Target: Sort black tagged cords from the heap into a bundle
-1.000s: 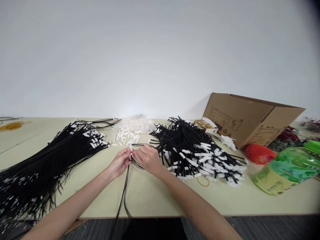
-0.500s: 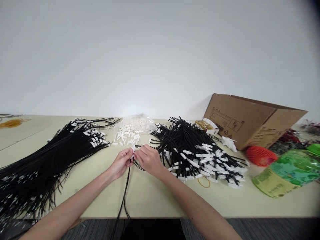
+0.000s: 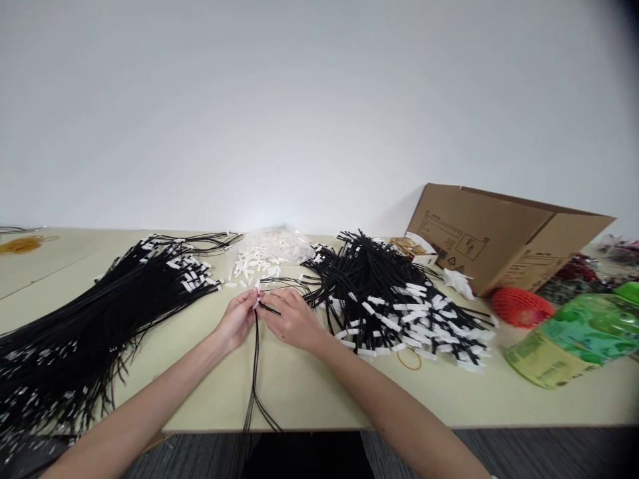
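My left hand (image 3: pixel 238 318) pinches a small white connector (image 3: pixel 257 287) at the middle of the table. Close against it, my right hand (image 3: pixel 291 319) is closed on thin black cable (image 3: pixel 271 309), its fingertips meeting the left ones. Black cables (image 3: pixel 256 372) hang from between the hands and run down over the table's front edge. Just beyond the hands lie loose white connectors (image 3: pixel 244 266) beside a clear plastic bag (image 3: pixel 279 243) of more of them. How the cable ends meet the connector is hidden by my fingers.
A long bundle of black cables (image 3: pixel 114 313) lies to the left. On the right sits a heap of black cables with white connectors (image 3: pixel 379 286). Beyond it are a cardboard box (image 3: pixel 479 239), a red netted item (image 3: pixel 522 307), a green bottle (image 3: pixel 574 339) and a rubber band (image 3: pixel 409 360).
Both hands have shifted slightly left and stay close together. The hanging cables have swung, and a black cable end now shows at my right fingers.
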